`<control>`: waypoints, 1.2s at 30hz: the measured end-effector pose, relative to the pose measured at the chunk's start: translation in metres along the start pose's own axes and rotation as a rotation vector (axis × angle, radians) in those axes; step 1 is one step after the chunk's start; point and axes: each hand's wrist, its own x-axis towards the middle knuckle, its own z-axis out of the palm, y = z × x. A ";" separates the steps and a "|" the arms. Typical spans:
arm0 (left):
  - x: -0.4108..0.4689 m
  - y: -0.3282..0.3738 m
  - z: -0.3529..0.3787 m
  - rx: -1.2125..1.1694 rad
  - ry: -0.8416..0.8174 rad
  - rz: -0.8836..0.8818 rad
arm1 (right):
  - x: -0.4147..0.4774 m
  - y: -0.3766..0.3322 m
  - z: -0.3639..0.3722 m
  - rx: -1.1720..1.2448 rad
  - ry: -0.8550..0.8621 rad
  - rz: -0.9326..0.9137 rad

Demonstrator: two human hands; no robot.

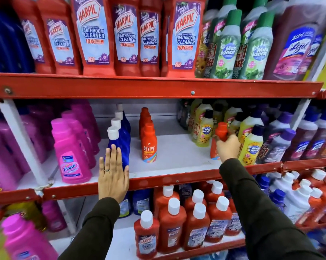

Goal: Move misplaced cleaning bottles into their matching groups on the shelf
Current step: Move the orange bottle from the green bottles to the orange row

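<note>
On the middle shelf (177,156) a row of orange Revive bottles (149,145) stands at the centre, running back to the wall. A stray orange bottle (220,130) of the same kind stands further right, beside the yellow Max Kleen bottles (251,147). My right hand (228,147) is closed around its neck and shoulder. A row of blue bottles with white caps (121,139) stands left of the Revive row. My left hand (113,173) lies flat and open against the front blue bottle, fingers pointing up.
Pink Vanish bottles (72,156) fill the middle shelf's left side, purple bottles (278,143) its right. Red Harpic bottles (184,36) and green Max Kleen bottles (224,47) crowd the top shelf. Red white-capped bottles (173,222) stand below. A bare gap lies between the Revive row and my right hand.
</note>
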 end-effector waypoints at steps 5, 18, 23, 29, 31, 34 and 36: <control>0.002 0.000 -0.002 0.032 -0.008 -0.004 | -0.033 -0.025 0.011 0.079 -0.038 -0.109; 0.001 -0.001 -0.002 0.010 -0.029 -0.005 | -0.128 -0.075 0.070 0.155 -0.294 -0.272; 0.000 -0.003 0.001 -0.004 -0.021 0.012 | -0.146 -0.076 0.090 0.105 -0.363 -0.281; 0.000 -0.002 0.001 0.021 -0.040 0.014 | -0.152 -0.073 0.101 0.050 -0.336 -0.316; 0.001 -0.003 0.000 0.035 -0.057 0.022 | -0.153 -0.070 0.102 0.038 -0.321 -0.319; 0.000 0.001 -0.008 -0.048 -0.066 -0.025 | -0.154 -0.066 0.104 0.057 -0.348 -0.306; -0.001 0.008 -0.016 -0.212 -0.088 -0.047 | -0.157 -0.063 0.106 0.131 -0.404 -0.286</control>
